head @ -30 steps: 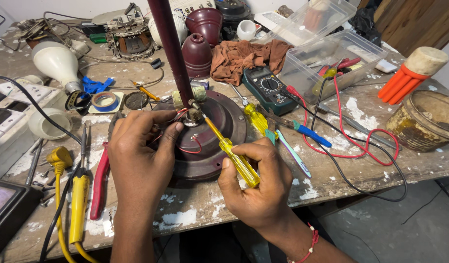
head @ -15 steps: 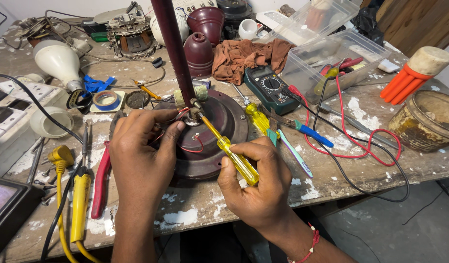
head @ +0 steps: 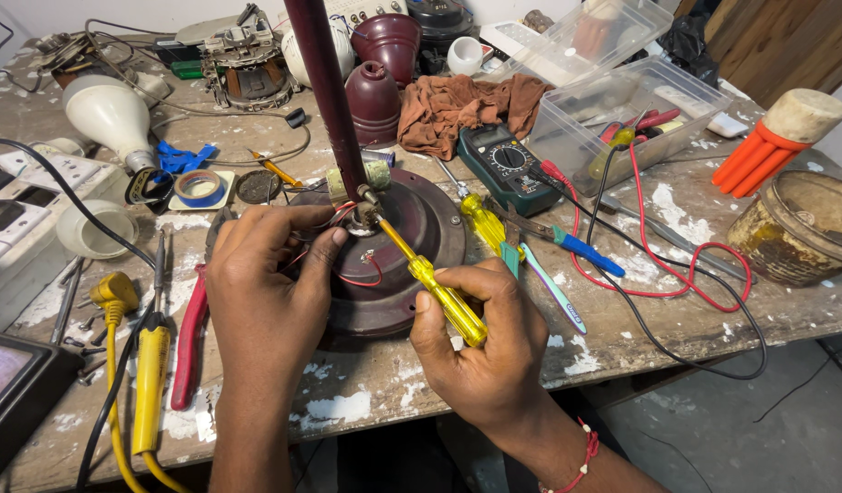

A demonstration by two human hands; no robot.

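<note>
A dark maroon round fan motor housing (head: 421, 228) lies on the workbench, with a maroon rod (head: 325, 91) rising from its centre and red wires (head: 371, 274) on top. My right hand (head: 480, 351) grips a yellow-handled screwdriver (head: 444, 297), whose tip meets the fitting at the rod's base (head: 366, 215). My left hand (head: 266, 292) rests on the housing's left side, thumb and fingers pinching near the same fitting among the wires.
A green multimeter (head: 503, 164) with red and black leads lies right of the housing. Other screwdrivers (head: 480, 224), red pliers (head: 188, 338), a yellow tool (head: 152, 383), tape roll (head: 200, 187), brown rag (head: 462, 105), clear boxes (head: 622, 100) and an old tub (head: 800, 228) crowd the bench.
Hardly anything differs; my right hand has shifted the screwdriver slightly at the fitting while my left hand stays on the housing.
</note>
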